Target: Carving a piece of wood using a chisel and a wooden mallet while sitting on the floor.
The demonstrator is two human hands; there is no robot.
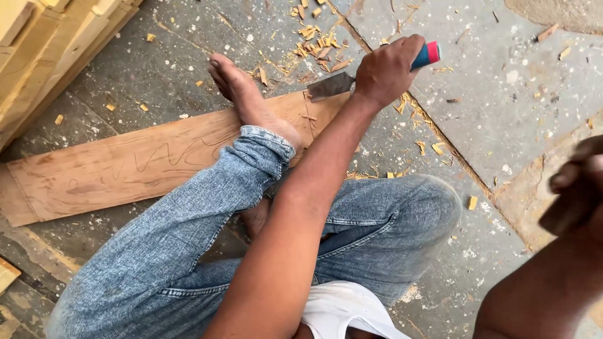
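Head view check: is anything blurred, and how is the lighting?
Head view: soft, even daylight, no glare and no hard shadows; the left hand gripping the chisel on the wooden plank is sharp, as are the wood chips; the right hand at the frame's right edge is motion-blurred, so whatever it holds is unclear.

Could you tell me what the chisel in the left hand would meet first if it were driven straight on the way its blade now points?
Most likely the wooden plank: the left hand holds the chisel with its blade aimed at the plank's end by the bare foot. Depth is unclear, so whether the edge already touches the wood I cannot tell.
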